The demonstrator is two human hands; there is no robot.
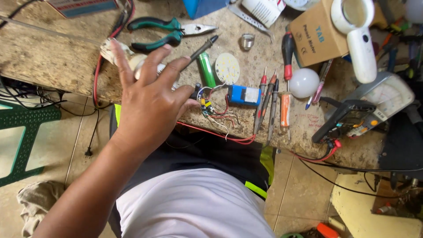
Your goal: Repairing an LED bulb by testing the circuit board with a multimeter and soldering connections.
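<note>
One bare hand (147, 103) showed, left of the frame's centre. One pair of green-handled steel pliers (169, 31) lay at the upper middle. One round white disc dotted with yellow chips (227, 68) sat near the centre, beside one green cylinder (205, 69) and one small blue box (243, 94). Three slim red-handled screwdrivers (263, 99) lay just right of centre. One white plastic globe (304, 82) and one brown cardboard box (315, 37) stood at upper right, with one grey dial meter (383, 94) at the right.
</note>
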